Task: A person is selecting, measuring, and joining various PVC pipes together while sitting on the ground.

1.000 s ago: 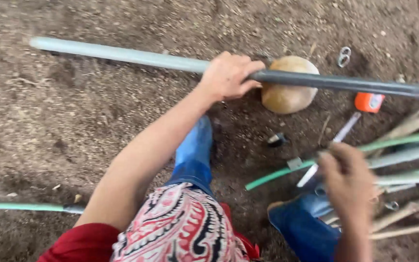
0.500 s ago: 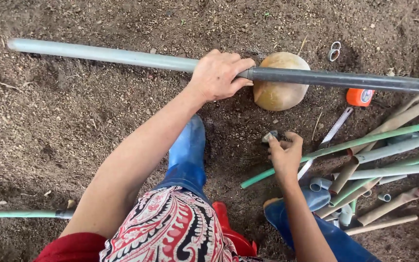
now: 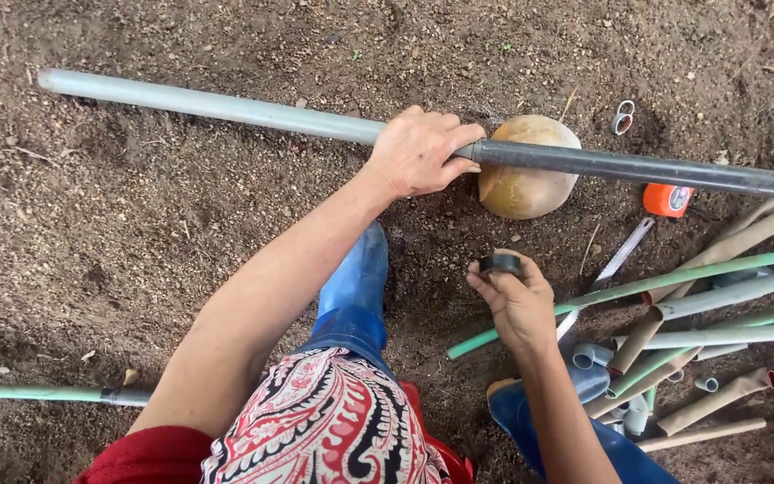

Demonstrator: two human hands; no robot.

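Note:
My left hand (image 3: pixel 419 152) grips a long pipe where its pale grey part (image 3: pixel 208 106) meets its dark part (image 3: pixel 638 167). The pipe rests across a round tan stone (image 3: pixel 527 186) on the dirt. My right hand (image 3: pixel 514 300) is lifted a little over the ground and holds a small roll of black tape (image 3: pixel 500 263) in its fingertips. Between the two hands lies bare soil, with my blue boot (image 3: pixel 356 282) just to the left of the right hand.
A heap of green, grey and tan pipe pieces (image 3: pixel 700 314) lies at the right. An orange tape measure (image 3: pixel 668 200) and a saw blade (image 3: pixel 613 265) lie near it. A small metal clip (image 3: pixel 622 116) lies on the dirt. A green pipe (image 3: pixel 38 393) lies at lower left.
My right hand reached down from the pipe heap to the soil, picked up the roll of black tape and raised it. My left hand has stayed on the pipe.

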